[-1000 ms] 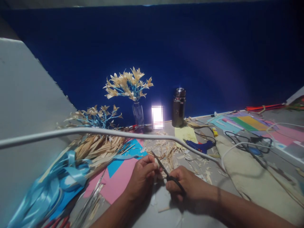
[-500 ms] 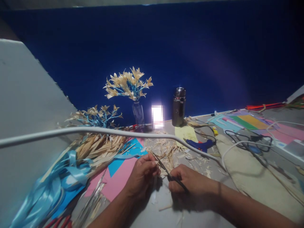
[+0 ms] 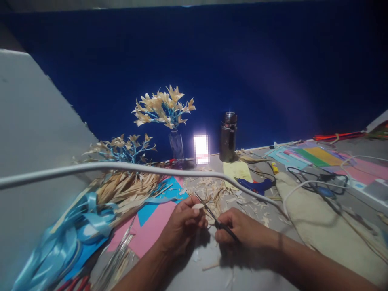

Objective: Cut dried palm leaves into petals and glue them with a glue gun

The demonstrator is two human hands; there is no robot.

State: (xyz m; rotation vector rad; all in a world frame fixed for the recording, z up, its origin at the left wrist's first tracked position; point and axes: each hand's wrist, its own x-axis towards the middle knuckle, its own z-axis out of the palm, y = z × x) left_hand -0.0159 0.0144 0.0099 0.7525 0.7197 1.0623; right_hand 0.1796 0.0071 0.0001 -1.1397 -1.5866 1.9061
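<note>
Between the thumb and fingers of my left hand (image 3: 184,220) is a small pale piece of dried husk (image 3: 198,206), shaped like a petal. My right hand (image 3: 238,230) grips dark-handled scissors (image 3: 216,222), whose blades point up and left, close beside the husk piece and my left fingertips. Whether the blades touch the husk I cannot tell. Beyond my hands, pale husk scraps (image 3: 209,190) lie scattered on the grey surface. To the left are a bundle of dried husk strips (image 3: 130,186) and pink paper (image 3: 153,226).
A white cable (image 3: 145,167) crosses in front of me. Husk flowers (image 3: 169,105) stand in a clear vase (image 3: 176,145) near a dark flask (image 3: 228,137). A blue glue gun (image 3: 256,186) lies right, blue ribbon (image 3: 60,242) and red-handled tools (image 3: 75,283) left.
My left hand has turned slightly, so more of the husk piece shows. The scissors have shifted a little, their blades now closer together.
</note>
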